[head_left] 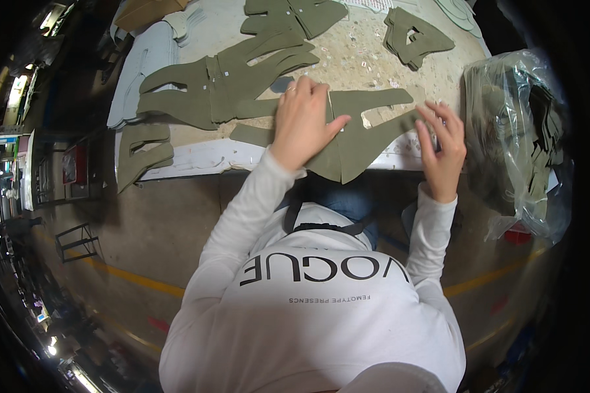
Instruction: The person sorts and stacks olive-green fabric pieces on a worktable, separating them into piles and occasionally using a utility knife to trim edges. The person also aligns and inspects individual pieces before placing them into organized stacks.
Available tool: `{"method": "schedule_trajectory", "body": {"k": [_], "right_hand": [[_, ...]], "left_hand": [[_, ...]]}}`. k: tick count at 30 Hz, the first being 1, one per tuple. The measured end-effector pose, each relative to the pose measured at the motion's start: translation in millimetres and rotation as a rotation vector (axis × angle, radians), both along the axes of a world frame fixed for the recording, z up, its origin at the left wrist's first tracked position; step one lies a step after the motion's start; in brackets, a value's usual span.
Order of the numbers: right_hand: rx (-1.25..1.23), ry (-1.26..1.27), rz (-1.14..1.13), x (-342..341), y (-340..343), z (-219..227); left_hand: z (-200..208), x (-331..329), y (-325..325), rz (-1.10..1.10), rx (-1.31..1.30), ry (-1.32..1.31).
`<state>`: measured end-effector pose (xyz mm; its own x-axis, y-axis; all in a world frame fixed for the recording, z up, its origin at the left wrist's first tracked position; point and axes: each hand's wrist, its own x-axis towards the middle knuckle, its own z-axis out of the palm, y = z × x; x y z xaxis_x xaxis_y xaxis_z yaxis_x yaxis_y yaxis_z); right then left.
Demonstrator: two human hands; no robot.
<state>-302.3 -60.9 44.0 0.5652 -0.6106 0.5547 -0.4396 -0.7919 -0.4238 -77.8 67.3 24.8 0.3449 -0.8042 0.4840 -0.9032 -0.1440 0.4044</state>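
**Left hand [303, 124] resting on green piece [357, 145], right hand [443, 147] spread**

Your left hand is lying across the piece's middle, thumb out, fingers bent; can't tell if they're pinching. Your right hand is hanging open by the right tip, fingers blurring, contact unclear. The piece is lying flat at the table's [347, 71] front edge, lower point poking over, a green pile [239, 85] sitting left, a clear bag [495, 98] sitting right. It's looking light, thin, bendy, probably neither slippery nor fragile; the wide middle is seeming the best hold, narrow ends likely flopping.
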Motion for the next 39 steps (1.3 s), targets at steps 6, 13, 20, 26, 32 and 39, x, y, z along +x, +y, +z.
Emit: {"method": "schedule_trajectory", "body": {"k": [6, 13, 20, 26, 32, 39], "right_hand": [[0.202, -0.083, 0.036, -0.1, 37.5, 0.9], [0.748, -0.128, 0.156, 42.7, 63.3, -15.8], [0.540, 0.109, 0.299, 99.0, 82.4, -23.5], [1.092, -0.210, 0.514, 52.5, 59.3, 13.0], [1.154, -0.439, 0.433, 2.7, 22.1, 78.0], [0.802, -0.596, 0.282, 55.8, -33.1, 70.8]], "left_hand": [[2.7, -3.0, -44.7, -0.331, 0.145, 0.450], [49.5, 30.2, -74.5, -0.398, -0.003, 0.969], [49.3, 59.8, -89.4, -0.361, -0.376, 1.245], [-8.0, 83.0, -34.9, 0.024, -0.070, 0.766], [-5.6, 61.7, -23.8, 0.145, -0.096, 0.389], [-9.9, 56.6, -41.9, 0.025, -0.312, 0.638]]}}
